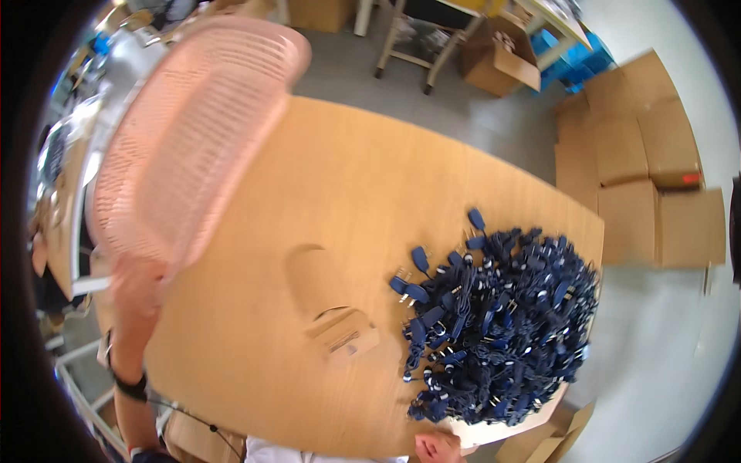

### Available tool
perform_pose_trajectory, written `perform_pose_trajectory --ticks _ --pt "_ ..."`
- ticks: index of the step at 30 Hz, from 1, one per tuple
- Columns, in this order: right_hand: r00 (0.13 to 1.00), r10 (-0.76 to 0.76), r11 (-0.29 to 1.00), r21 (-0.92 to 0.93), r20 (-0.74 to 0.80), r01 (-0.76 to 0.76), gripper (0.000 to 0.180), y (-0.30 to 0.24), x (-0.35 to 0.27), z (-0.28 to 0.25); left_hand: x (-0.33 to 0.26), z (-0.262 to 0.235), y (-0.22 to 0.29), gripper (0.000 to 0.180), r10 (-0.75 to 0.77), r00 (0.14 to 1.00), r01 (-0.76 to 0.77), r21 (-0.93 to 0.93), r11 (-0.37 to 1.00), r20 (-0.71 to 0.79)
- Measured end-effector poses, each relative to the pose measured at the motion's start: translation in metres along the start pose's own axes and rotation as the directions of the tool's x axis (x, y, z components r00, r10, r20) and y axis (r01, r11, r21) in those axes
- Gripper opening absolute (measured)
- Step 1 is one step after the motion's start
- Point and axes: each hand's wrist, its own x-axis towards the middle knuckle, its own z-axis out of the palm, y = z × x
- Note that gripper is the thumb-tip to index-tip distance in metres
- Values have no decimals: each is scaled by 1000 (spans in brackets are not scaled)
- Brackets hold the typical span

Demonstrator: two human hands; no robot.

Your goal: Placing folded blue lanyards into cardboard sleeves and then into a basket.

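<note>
My left hand [137, 287] grips the near end of a pink plastic basket [166, 147] with slotted, perforated walls. The basket is tipped up over the left part of the wooden table and slightly blurred. At the table's near edge my right hand [438, 446] shows only in part, its fingers curled in; what they may hold is hidden. Just beyond that hand lies a large heap of dark blue power adapters [502, 332] with coiled cords and metal plug prongs. A small brown cardboard piece [346, 333] with print lies left of the heap.
The wooden table [363, 185] spans the middle. Stacked cardboard boxes [625, 154] stand along the right wall, and an open carton [502, 58] sits on the far floor. Another open box [548, 440] is at the near right. A cluttered bench [65, 177] runs along the left.
</note>
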Motion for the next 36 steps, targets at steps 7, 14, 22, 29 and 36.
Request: perform_pose_trajectory --ticks 7,14,22,29,36 --pt "854 259 956 4 452 -292 29 -39 10 -64 -5 -28 -17 5 288 957 -286 -207 936 -23" --pt "899 38 999 9 437 -47 24 -126 144 -101 -63 -162 -16 5 268 963 -266 -60 962 21" --pt "989 2 871 485 147 -74 67 -266 304 -128 -118 -228 -43 9 400 907 -412 80 908 134" --pt "775 -124 744 575 619 -341 64 -246 389 -92 -134 -238 -16 7 493 848 -522 153 839 195" --pt "658 -31 522 573 753 -632 54 -239 380 -72 -141 -222 -10 8 564 797 -594 112 796 217"
